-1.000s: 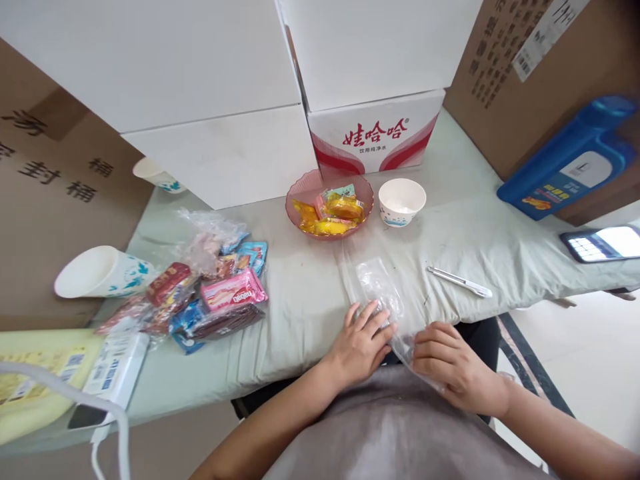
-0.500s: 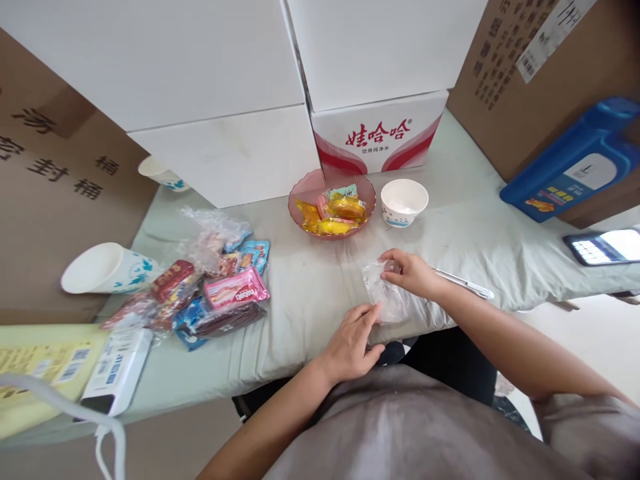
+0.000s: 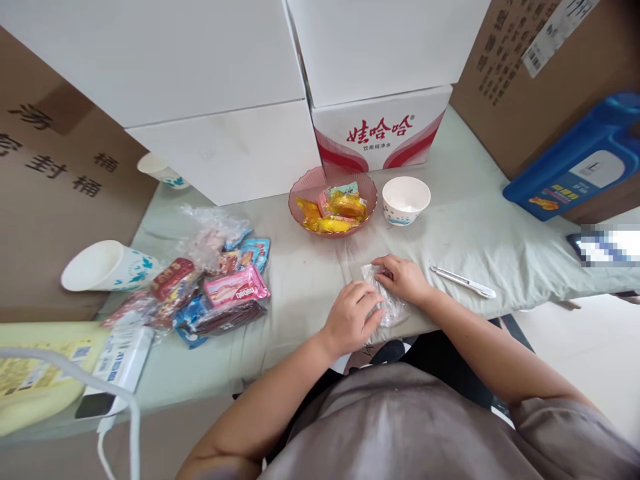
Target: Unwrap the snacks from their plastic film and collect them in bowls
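Observation:
A crinkled clear plastic bag (image 3: 394, 312) lies near the front edge of the cloth-covered surface, between my two hands. My right hand (image 3: 404, 279) grips its far edge, with thumb and fingers drawn together. On its left side my left hand (image 3: 351, 315) has its fingers curled onto the plastic, closed on it as far as shows; the fingertips are partly hidden. Just right of my right hand lies a slim white and silver utility knife (image 3: 463, 281). Beyond the hands stand a pink bowl (image 3: 305, 190) of wrapped snacks and a white paper bowl (image 3: 406, 204).
Packaged snacks (image 3: 235, 287) are heaped at the left, beside a tipped paper cup (image 3: 107, 268). White boxes (image 3: 225, 157) form the back, with brown cartons (image 3: 55, 133) at the sides. A blue bottle (image 3: 570, 163) leans at the right near a phone (image 3: 576, 247).
My left hand has lifted slightly and curled its fingers onto the plastic, from lying flatter. My right hand has shifted a little left and closer to it, and the plastic looks more bunched.

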The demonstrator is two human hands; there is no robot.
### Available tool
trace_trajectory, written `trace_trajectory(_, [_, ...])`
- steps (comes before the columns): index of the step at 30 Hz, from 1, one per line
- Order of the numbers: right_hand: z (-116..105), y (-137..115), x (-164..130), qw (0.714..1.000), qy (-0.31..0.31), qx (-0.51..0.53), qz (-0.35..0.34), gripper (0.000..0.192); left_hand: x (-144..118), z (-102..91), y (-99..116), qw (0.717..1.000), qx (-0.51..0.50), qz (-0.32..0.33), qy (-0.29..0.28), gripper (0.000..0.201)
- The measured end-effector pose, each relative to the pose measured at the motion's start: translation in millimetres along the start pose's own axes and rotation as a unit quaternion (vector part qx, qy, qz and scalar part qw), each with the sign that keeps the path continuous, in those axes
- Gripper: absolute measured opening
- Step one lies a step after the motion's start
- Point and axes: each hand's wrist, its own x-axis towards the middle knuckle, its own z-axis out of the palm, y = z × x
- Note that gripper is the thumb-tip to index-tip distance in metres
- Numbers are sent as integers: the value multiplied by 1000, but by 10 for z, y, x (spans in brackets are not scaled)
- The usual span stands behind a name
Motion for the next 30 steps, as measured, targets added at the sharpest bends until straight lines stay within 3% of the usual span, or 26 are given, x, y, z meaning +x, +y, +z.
trace_trajectory(3, [9, 61, -17, 999, 10, -28, -38, 28, 211, 42, -209, 996, 43, 32, -66, 15])
trace_trajectory(5, [-52, 128, -46, 995, 34, -74, -56, 28, 261, 100, -330, 993, 81, 26, -78, 13])
trace_trajectory(9, [-285, 181, -209, 971, 180, -151, -31, 26, 222, 141, -420, 994, 77, 14, -80, 11])
trace_trajectory(10, [-333, 152, -278, 969, 190, -149, -48, 25, 209, 134, -419, 994, 71, 12, -80, 11])
trace_trajectory(11, [-363, 106, -358, 971, 171, -140, -87, 24, 200, 125, -414, 995, 66, 9, -80, 12])
trace_trajectory(14, [-329, -68, -622, 969, 25, -92, -229, 28, 192, 110, -405, 995, 63, 6, -81, 16])
trace_trajectory(16, [-239, -149, -776, 964, -24, -73, -256, 27, 193, 116, -406, 995, 67, 6, -76, 20])
trace_trajectory(19, [-134, -189, -906, 968, -4, -71, -241, 20, 191, 129, -407, 995, 72, 11, -73, 23])
trace_trajectory(23, [-175, -226, -883, 960, 27, -77, -269, 21, 187, 123, -413, 995, 54, 9, -79, 22])
trace_trajectory(27, [-288, -221, -650, 956, 7, -59, -287, 22, 180, 118, -450, 998, 18, 0, -64, 40])
trace_trajectory(30, [-300, -131, -349, 957, 6, -105, -272, 25, 166, 128, -484, 999, -6, -12, -34, 59])
